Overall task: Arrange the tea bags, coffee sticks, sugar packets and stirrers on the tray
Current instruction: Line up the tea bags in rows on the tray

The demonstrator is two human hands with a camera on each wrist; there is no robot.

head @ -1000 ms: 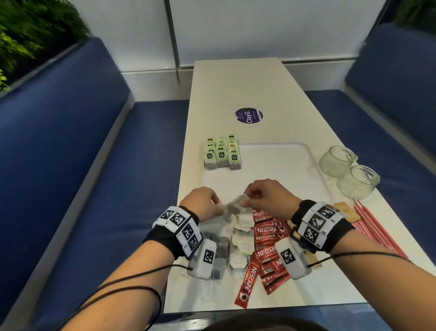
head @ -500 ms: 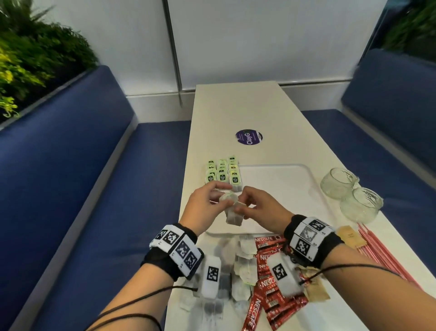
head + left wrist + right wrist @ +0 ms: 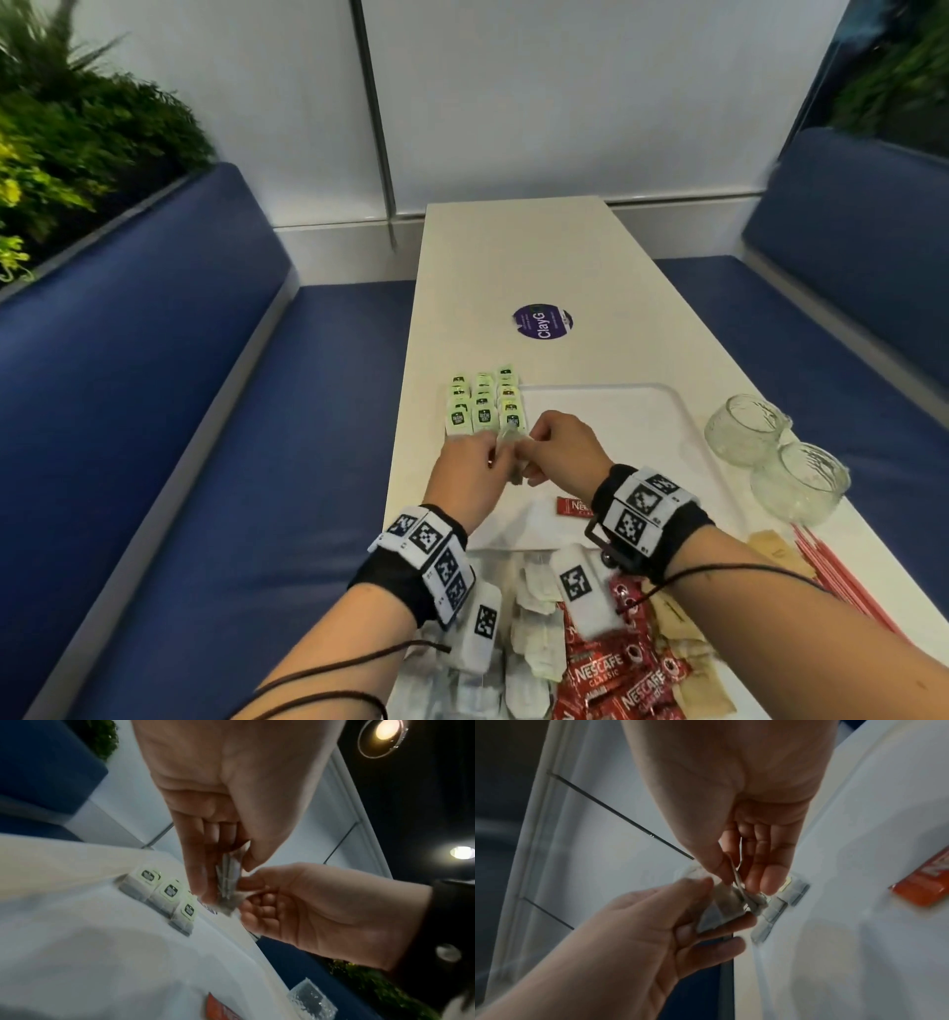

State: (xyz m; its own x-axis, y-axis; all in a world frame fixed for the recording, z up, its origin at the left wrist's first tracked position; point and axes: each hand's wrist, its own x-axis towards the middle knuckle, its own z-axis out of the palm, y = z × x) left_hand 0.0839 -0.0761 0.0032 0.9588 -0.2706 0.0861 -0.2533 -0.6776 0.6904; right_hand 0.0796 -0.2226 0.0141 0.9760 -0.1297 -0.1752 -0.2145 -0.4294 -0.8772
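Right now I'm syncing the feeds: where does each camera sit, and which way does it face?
Head: on the head, looking forward and down at the tray; both forearms show.
Left wrist: looks along the left hand toward the right hand.
Right wrist: looks along the right hand, left hand below.
All share the tea bag in both hands' grip.

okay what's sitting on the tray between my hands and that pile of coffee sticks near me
In the head view, a single red coffee stick lies on the white tray there, just left of your right wrist; otherwise that stretch is bare.
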